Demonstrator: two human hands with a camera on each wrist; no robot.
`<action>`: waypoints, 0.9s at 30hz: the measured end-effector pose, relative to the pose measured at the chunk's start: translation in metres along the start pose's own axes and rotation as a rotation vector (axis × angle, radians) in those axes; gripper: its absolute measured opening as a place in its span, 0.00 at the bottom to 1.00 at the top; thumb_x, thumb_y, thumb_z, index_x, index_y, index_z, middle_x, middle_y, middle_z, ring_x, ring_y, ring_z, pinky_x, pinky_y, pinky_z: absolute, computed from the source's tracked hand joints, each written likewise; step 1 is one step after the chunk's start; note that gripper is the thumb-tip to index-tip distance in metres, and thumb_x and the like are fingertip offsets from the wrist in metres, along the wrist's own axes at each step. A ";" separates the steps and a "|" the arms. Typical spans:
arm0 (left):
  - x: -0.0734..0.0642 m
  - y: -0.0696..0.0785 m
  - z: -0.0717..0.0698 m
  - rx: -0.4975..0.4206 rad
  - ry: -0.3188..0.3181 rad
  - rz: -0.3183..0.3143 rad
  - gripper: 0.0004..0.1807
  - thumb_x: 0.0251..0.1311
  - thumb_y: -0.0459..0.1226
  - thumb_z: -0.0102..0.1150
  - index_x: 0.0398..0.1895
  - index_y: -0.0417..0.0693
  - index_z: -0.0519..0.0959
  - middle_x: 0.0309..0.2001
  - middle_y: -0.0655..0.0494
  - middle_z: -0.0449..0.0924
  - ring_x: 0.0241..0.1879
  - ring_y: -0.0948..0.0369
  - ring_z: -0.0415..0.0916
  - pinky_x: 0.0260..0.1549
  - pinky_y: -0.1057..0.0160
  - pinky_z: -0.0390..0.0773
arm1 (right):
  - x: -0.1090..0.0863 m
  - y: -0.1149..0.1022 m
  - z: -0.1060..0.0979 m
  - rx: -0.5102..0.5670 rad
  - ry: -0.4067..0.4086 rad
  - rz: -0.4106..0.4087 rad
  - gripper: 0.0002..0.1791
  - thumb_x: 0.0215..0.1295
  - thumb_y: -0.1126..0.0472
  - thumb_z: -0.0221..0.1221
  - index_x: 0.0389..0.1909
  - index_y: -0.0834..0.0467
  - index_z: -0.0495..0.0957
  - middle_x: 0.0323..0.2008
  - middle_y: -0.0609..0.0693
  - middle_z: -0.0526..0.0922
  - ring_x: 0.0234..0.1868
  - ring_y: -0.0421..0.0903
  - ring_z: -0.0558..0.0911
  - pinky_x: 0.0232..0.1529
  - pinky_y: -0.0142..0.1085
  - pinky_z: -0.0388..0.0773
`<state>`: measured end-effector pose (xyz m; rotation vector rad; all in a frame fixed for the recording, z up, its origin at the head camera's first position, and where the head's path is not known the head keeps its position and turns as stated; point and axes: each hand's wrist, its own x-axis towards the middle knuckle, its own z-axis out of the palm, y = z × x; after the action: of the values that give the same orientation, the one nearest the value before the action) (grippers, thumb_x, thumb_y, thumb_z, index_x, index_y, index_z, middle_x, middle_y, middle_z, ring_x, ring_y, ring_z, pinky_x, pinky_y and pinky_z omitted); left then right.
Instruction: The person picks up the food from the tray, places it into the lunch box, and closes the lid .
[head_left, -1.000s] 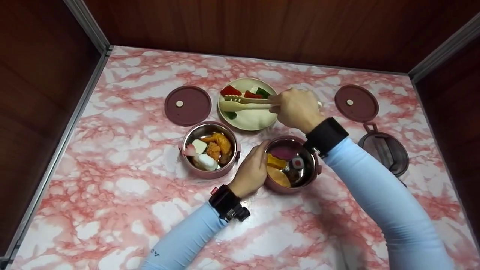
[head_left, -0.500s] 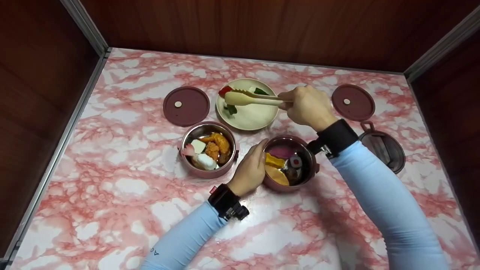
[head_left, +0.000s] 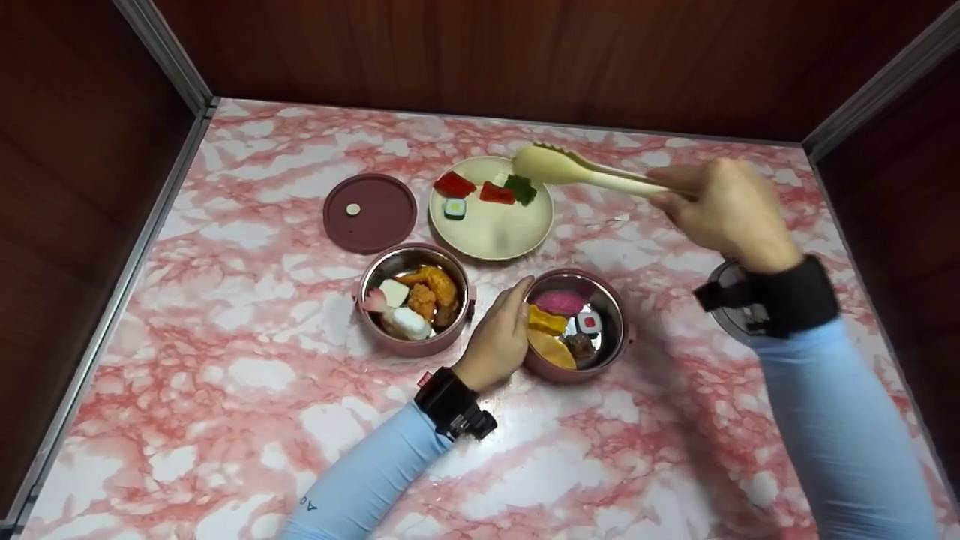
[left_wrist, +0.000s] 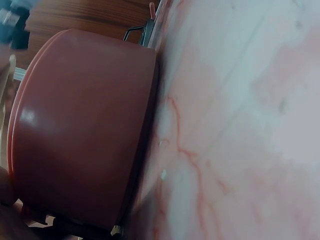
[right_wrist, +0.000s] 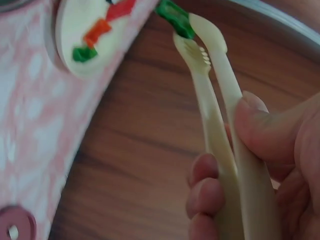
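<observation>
Cream tongs (head_left: 585, 171) sit clamped in my right hand (head_left: 731, 210) near the plate (head_left: 499, 229), head view; my left hand (head_left: 496, 343) lies straight-fingered against a bowl (head_left: 571, 375). Left wrist: the bowl, close up. Right wrist: tongs pinch a green piece (right_wrist: 175, 19).

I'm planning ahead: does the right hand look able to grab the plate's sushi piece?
Probably not: the right hand holds tongs that pinch a green piece, though nothing covers the sushi piece.
</observation>
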<state>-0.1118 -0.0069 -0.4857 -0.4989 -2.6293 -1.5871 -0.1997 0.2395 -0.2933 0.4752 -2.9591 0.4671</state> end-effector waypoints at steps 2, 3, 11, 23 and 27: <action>0.000 0.000 0.000 -0.003 0.003 0.013 0.25 0.76 0.32 0.36 0.73 0.34 0.59 0.67 0.40 0.67 0.68 0.49 0.64 0.69 0.58 0.59 | -0.013 0.009 -0.012 -0.006 0.000 -0.007 0.17 0.66 0.51 0.62 0.55 0.42 0.84 0.30 0.52 0.87 0.30 0.52 0.76 0.25 0.44 0.65; 0.000 0.000 0.000 -0.003 0.004 0.019 0.25 0.76 0.32 0.36 0.73 0.33 0.59 0.67 0.39 0.67 0.68 0.49 0.64 0.69 0.59 0.59 | -0.019 0.014 -0.018 -0.017 -0.008 -0.010 0.17 0.66 0.50 0.62 0.55 0.41 0.84 0.27 0.50 0.86 0.28 0.51 0.75 0.24 0.44 0.65; 0.001 -0.001 0.001 -0.005 0.003 0.023 0.25 0.77 0.32 0.35 0.73 0.33 0.59 0.68 0.39 0.66 0.68 0.49 0.63 0.69 0.59 0.59 | -0.065 0.042 -0.045 -0.133 -0.221 -0.019 0.16 0.65 0.47 0.65 0.53 0.41 0.85 0.30 0.46 0.86 0.27 0.46 0.74 0.24 0.43 0.67; 0.000 0.000 -0.001 0.007 0.002 0.012 0.25 0.77 0.34 0.35 0.73 0.35 0.59 0.68 0.40 0.66 0.68 0.49 0.63 0.70 0.59 0.59 | -0.081 0.038 -0.009 -0.090 -0.408 -0.246 0.15 0.57 0.61 0.70 0.45 0.44 0.89 0.29 0.38 0.85 0.22 0.36 0.72 0.20 0.36 0.70; 0.000 0.001 -0.001 0.002 -0.002 0.006 0.25 0.77 0.33 0.35 0.74 0.35 0.59 0.69 0.40 0.66 0.68 0.49 0.63 0.70 0.59 0.58 | -0.080 0.037 0.000 -0.061 -0.461 -0.214 0.15 0.60 0.60 0.68 0.48 0.46 0.88 0.32 0.40 0.87 0.25 0.37 0.74 0.26 0.37 0.72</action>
<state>-0.1114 -0.0073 -0.4843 -0.5088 -2.6276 -1.5834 -0.1360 0.2956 -0.3159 1.0014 -3.2803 0.2706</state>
